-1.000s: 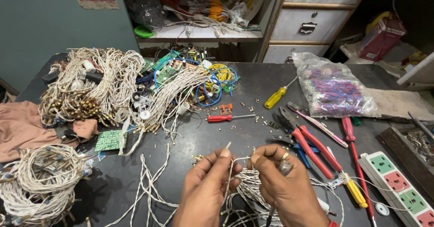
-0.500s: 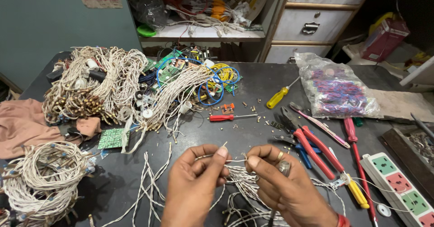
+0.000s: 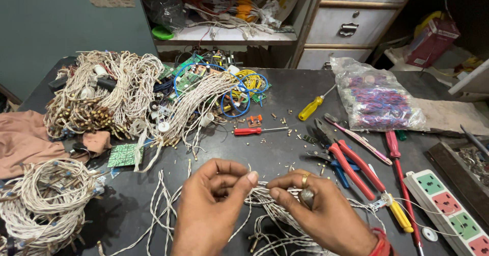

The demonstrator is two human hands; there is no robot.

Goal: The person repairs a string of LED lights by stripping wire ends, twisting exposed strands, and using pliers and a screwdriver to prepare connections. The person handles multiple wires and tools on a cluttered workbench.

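Lying right of the tools on the dark worktop [image 3: 285, 90], clear bag [image 3: 377, 95] of purple parts. Pinching twisted white wires [image 3: 265, 200] low centre, left hand [image 3: 216, 205] and right hand [image 3: 316, 210], fingertips nearly meeting.

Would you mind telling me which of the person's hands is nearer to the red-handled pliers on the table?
The right hand. It sits just left of the red-handled pliers; the left hand is farther left, beyond it.

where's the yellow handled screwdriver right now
In the head view, the yellow-handled screwdriver lies right of centre on the dark table, between the red-handled screwdriver and the clear bag.
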